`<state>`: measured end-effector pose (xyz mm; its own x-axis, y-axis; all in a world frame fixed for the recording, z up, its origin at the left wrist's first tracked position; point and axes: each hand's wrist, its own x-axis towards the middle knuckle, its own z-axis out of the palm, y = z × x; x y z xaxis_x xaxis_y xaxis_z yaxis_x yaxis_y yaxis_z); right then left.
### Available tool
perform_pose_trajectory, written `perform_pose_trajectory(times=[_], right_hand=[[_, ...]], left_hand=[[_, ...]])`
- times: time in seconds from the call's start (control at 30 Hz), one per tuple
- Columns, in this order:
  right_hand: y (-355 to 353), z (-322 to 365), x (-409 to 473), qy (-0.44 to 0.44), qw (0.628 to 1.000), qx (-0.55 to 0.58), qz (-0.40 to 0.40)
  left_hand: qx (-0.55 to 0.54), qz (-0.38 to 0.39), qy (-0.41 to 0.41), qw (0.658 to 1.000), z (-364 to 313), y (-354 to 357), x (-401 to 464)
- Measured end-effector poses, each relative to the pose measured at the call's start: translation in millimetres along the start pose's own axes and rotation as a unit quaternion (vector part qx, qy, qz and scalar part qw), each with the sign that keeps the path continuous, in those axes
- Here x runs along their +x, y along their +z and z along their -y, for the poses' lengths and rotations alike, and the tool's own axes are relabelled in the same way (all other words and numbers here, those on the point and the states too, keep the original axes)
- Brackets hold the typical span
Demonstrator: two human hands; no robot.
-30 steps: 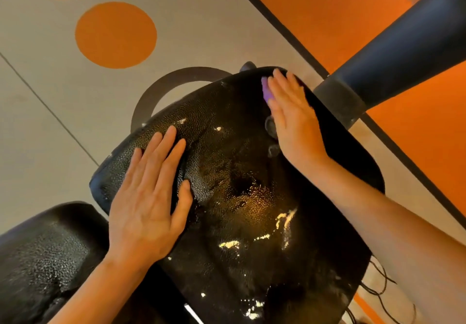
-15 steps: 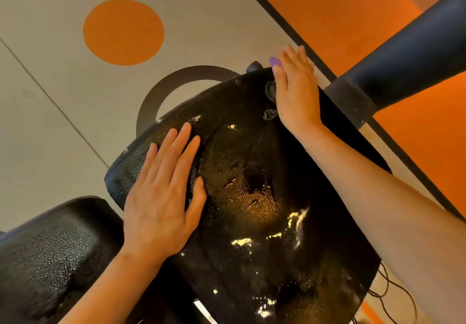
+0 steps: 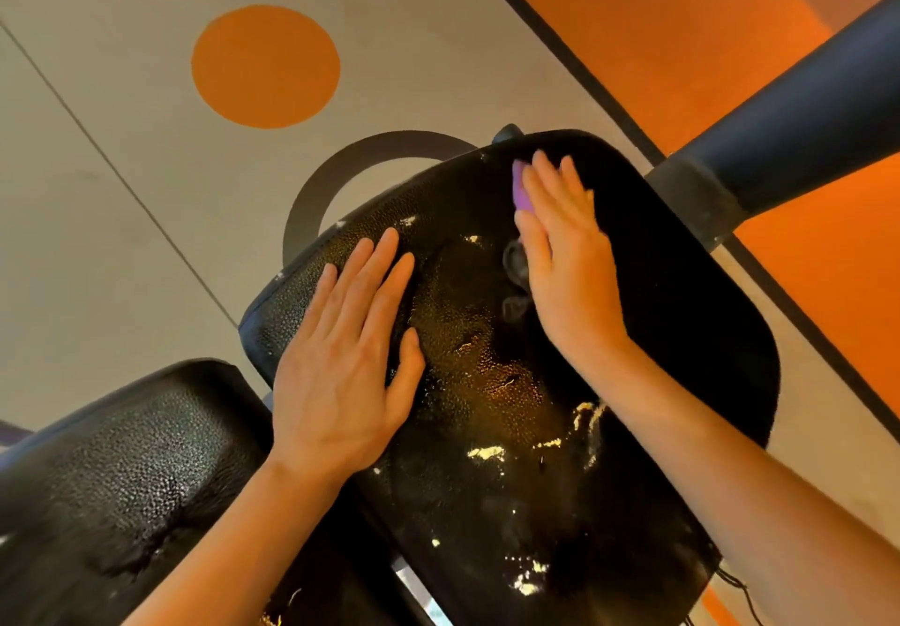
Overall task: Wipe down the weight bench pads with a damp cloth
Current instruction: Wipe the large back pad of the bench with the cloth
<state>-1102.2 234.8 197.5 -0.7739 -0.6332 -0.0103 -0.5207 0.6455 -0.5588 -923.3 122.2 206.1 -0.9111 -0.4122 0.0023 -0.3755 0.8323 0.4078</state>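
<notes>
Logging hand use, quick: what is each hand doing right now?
Left hand: open, flat on the bench pad, holding nothing.
Right hand: flat, pressing a purple cloth against the pad; only its edge shows.

Orange-dotted floor (image 3: 146, 148), black tube (image 3: 798, 148)

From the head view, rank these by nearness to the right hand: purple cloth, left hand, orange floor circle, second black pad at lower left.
1. purple cloth, under the right hand fingers
2. left hand, flat on the same pad
3. orange floor circle, beyond the pad
4. second black pad, lower left; close to the circle
</notes>
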Motion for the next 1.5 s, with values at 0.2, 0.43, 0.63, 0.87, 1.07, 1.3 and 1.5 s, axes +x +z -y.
perform_pose_trajectory(times=[0.2, 0.43, 0.63, 0.87, 1.07, 1.3, 1.5], right_hand=[[-13.7, -18.9, 19.9, -0.046, 0.999, -0.021, 0.010], [31.2, 41.5, 44.1, -0.008, 0.999, -0.005, -0.054], [-16.3, -15.6, 68.2, -0.103, 0.994, 0.010, 0.045], [36.6, 68.9, 34.2, -0.109, 0.994, 0.027, 0.003], [-8.1, 1.5, 59.1, -0.121, 0.991, -0.010, 0.056], [22.8, 50.8, 47.3, -0.068, 0.997, 0.019, 0.015], [-10.5, 0.9, 53.1, -0.123, 0.989, 0.029, 0.082]], left_hand=[[-0.007, 0.003, 0.002, 1.000, 0.2, -0.7, -1.2], [-0.024, -0.018, -0.035, 0.999, 6.2, -9.0, -18.8], [-0.042, -0.023, -0.063, 0.997, 17.7, -12.8, -36.3], [-0.020, -0.015, -0.065, 0.998, 19.6, -10.3, -38.0], [-0.021, -0.015, -0.066, 0.997, 19.5, -10.5, -38.2], [-0.015, -0.020, -0.077, 0.997, 18.1, -9.2, -38.3], [-0.006, -0.030, -0.077, 0.997, 17.2, -8.7, -38.0]])
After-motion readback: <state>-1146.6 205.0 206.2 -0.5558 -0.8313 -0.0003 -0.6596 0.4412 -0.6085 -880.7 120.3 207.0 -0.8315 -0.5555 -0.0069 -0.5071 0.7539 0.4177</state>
